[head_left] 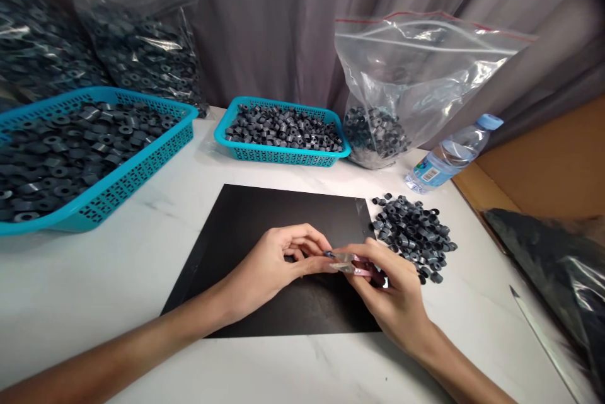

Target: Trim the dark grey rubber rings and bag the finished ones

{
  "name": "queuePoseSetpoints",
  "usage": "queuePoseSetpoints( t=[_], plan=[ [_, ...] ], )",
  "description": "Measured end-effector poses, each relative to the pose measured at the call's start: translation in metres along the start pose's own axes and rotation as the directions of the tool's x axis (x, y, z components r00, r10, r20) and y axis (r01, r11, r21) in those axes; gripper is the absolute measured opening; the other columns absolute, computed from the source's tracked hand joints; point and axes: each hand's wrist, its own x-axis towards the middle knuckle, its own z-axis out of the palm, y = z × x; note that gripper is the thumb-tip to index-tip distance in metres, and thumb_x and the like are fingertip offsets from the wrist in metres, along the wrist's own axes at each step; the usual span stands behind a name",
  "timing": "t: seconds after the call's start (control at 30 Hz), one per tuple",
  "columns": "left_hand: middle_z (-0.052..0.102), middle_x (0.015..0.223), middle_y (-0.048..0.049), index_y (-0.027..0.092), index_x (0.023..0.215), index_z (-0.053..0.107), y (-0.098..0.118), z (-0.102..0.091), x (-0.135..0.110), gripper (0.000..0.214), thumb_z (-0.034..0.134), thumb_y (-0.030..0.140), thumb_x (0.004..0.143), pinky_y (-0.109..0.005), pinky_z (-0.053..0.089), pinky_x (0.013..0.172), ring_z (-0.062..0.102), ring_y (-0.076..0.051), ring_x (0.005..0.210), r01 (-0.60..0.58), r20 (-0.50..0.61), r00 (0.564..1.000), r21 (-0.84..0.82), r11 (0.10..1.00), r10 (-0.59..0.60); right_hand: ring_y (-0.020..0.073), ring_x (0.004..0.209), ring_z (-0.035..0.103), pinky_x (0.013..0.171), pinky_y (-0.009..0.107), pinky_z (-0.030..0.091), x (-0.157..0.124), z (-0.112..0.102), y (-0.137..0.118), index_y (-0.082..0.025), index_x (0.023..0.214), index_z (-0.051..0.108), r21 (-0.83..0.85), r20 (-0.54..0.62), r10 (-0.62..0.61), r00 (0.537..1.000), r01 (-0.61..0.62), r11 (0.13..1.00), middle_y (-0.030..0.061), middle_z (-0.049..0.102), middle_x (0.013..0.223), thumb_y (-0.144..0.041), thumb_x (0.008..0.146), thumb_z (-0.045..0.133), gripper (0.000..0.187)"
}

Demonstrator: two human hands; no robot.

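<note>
My left hand (278,260) is closed over the black mat (255,212), thumb and fingertips pinching a small dark plastic part (328,254), most of it hidden. Pink-handled thread snips (348,263) are gripped in my right hand (397,284). Their metal blades point left and meet the part at my left fingertips. Just beyond my right hand, at the mat's right edge, lies a loose pile of small dark grey ring-shaped parts (416,234).
A large blue basket (137,167) at left and a smaller blue basket (283,155) at back hold grey parts. A zip bag (392,76) and a tilted water bottle (447,158) stand back right. Filled bags (142,51) lean behind the left basket. A pencil-like stick (539,334) lies right.
</note>
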Motion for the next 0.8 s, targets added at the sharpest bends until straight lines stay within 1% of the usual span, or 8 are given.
queuePoseSetpoints(
  t=[0.07, 0.13, 0.3, 0.4, 0.5, 0.63, 0.73, 0.8],
  plan=[
    [0.071, 0.094, 0.0002, 0.022, 0.1, 0.07, 0.0, 0.001, 0.001, 0.03, 0.079, 0.041, 0.079, -0.025, 0.047, 0.073, 0.064, -0.016, 0.086, -0.018, 0.004, 1.0, 0.046, 0.999, 0.018, 0.0119, 0.059, 0.048, 0.052, 0.023, 0.036, 0.002, -0.005, 0.001, -0.02, 0.099, 0.067, -0.003, -0.009, 0.033, 0.999, -0.033, 0.999, -0.0007, 0.06, 0.073, -0.012, 0.092, 0.057, 0.014],
    [0.07, 0.1, 0.0008, 0.025, 0.108, 0.068, 0.0, 0.002, 0.001, 0.037, 0.079, 0.042, 0.078, -0.024, 0.046, 0.069, 0.06, -0.014, 0.081, -0.01, 0.011, 1.0, 0.132, 0.991, 0.008, 0.0114, 0.059, 0.05, 0.052, 0.022, 0.037, 0.006, -0.014, 0.004, -0.019, 0.097, 0.065, -0.021, -0.029, 0.085, 0.996, -0.085, 0.996, -0.0008, 0.061, 0.075, -0.013, 0.091, 0.057, 0.012],
    [0.071, 0.092, 0.0022, 0.026, 0.1, 0.07, -0.001, 0.004, 0.001, 0.017, 0.064, 0.039, 0.092, -0.025, 0.044, 0.07, 0.058, -0.014, 0.078, -0.028, 0.013, 1.0, 0.342, 0.939, 0.025, 0.0114, 0.057, 0.049, 0.051, 0.021, 0.038, 0.016, -0.043, 0.011, -0.019, 0.09, 0.065, -0.098, -0.092, 0.212, 0.973, -0.221, 0.97, -0.0017, 0.058, 0.07, -0.022, 0.091, 0.06, 0.006],
    [0.072, 0.096, 0.0025, 0.026, 0.098, 0.069, -0.002, 0.003, 0.0, 0.017, 0.061, 0.041, 0.093, -0.027, 0.046, 0.079, 0.061, -0.015, 0.086, -0.031, 0.003, 0.999, 0.363, 0.931, 0.032, 0.0132, 0.06, 0.053, 0.053, 0.022, 0.04, 0.02, -0.057, 0.011, -0.019, 0.095, 0.067, -0.179, -0.015, 0.208, 0.978, -0.207, 0.962, 0.0002, 0.062, 0.073, -0.024, 0.091, 0.059, 0.01],
    [0.071, 0.106, 0.0011, 0.026, 0.103, 0.067, -0.001, 0.002, -0.001, 0.018, 0.062, 0.04, 0.093, -0.029, 0.048, 0.087, 0.064, -0.016, 0.091, -0.052, 0.0, 0.998, 0.388, 0.92, 0.057, 0.0147, 0.063, 0.057, 0.055, 0.023, 0.042, 0.021, -0.066, 0.012, -0.02, 0.098, 0.068, -0.251, 0.068, 0.264, 0.962, -0.24, 0.938, 0.0012, 0.065, 0.076, -0.026, 0.092, 0.058, 0.013],
    [0.07, 0.114, -0.0023, 0.026, 0.114, 0.062, -0.001, 0.002, -0.002, 0.022, 0.06, 0.036, 0.095, -0.031, 0.05, 0.097, 0.067, -0.018, 0.105, -0.033, 0.004, 0.999, 0.222, 0.975, 0.033, 0.0139, 0.06, 0.054, 0.054, 0.023, 0.04, 0.017, -0.057, 0.011, -0.019, 0.092, 0.067, -0.133, 0.019, 0.26, 0.965, -0.255, 0.958, 0.0001, 0.063, 0.071, -0.027, 0.091, 0.06, 0.01],
    [0.072, 0.108, -0.0034, 0.025, 0.122, 0.058, -0.002, 0.005, -0.004, 0.028, 0.059, 0.036, 0.096, -0.032, 0.054, 0.094, 0.07, -0.018, 0.099, 0.019, 0.044, 0.999, 0.009, 1.0, -0.019, 0.0123, 0.057, 0.052, 0.052, 0.023, 0.038, 0.009, -0.034, 0.004, -0.019, 0.093, 0.067, -0.008, -0.038, 0.162, 0.986, -0.163, 0.987, -0.0003, 0.062, 0.073, -0.018, 0.089, 0.06, 0.008],
    [0.072, 0.109, -0.004, 0.025, 0.125, 0.057, -0.003, 0.007, -0.005, 0.032, 0.06, 0.036, 0.095, -0.031, 0.055, 0.093, 0.071, -0.017, 0.096, 0.033, 0.044, 0.999, -0.066, 0.997, -0.03, 0.0118, 0.058, 0.051, 0.054, 0.024, 0.039, 0.005, -0.02, -0.001, -0.02, 0.101, 0.068, 0.022, 0.005, 0.085, 0.996, -0.086, 0.996, -0.0009, 0.062, 0.074, -0.012, 0.087, 0.059, 0.018]
  ],
)
